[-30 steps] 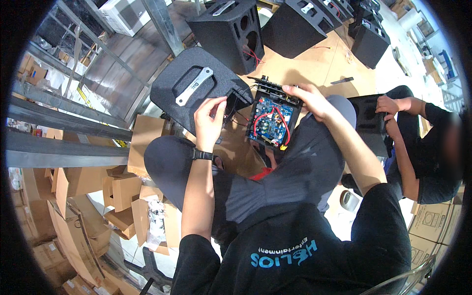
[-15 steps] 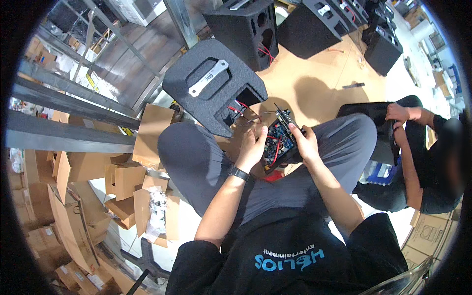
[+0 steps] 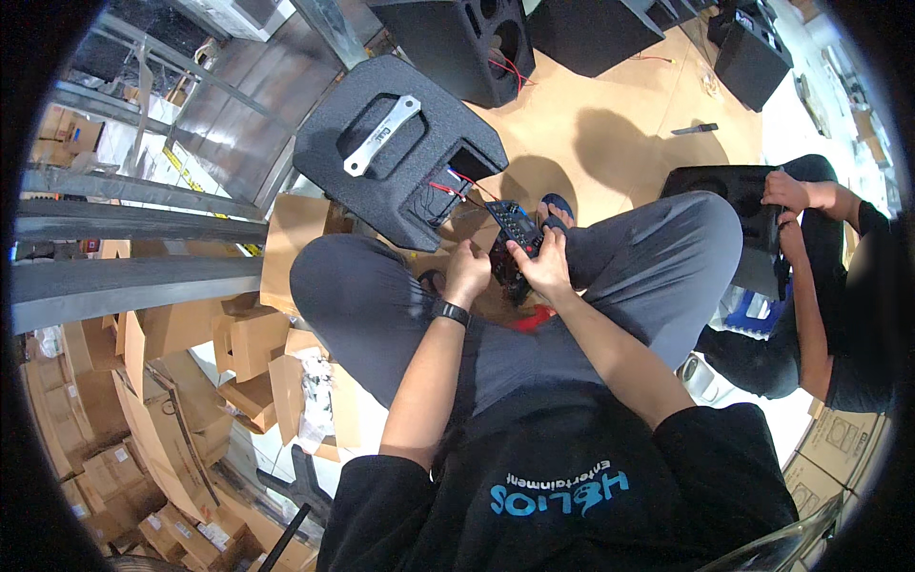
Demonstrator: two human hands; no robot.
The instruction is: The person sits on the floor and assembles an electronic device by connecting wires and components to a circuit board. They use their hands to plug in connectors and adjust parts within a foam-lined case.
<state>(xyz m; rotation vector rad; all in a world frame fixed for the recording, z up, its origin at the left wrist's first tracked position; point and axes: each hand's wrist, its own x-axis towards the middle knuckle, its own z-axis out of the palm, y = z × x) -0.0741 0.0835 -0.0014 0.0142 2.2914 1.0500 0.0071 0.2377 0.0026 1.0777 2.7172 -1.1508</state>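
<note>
Between my knees, my right hand (image 3: 545, 266) grips an amplifier panel (image 3: 516, 225), a black plate with small knobs or sockets on its upward face. The thumb lies over its near edge. My left hand (image 3: 468, 273) is beside the panel's left edge with the fingers curled in. What those fingers hold, if anything, is hidden. Just ahead stands a black speaker cabinet (image 3: 329, 138) with a silver handle and a rectangular opening. Red and dark wires (image 3: 464, 189) run from that opening toward the panel.
More black speaker cabinets (image 3: 467, 48) stand at the back, some with red wires. A dark tool like a knife (image 3: 695, 129) lies on the tan floor covering. At right, another person's hands (image 3: 787, 194) hold a black cabinet. Cardboard boxes (image 3: 253, 343) and metal rails (image 3: 143, 276) fill the left.
The amplifier panel has turned over: its circuit side with a red wire faced up before, and its knobbed face shows now. My left hand has curled up beside it. The view has shifted slightly.
</note>
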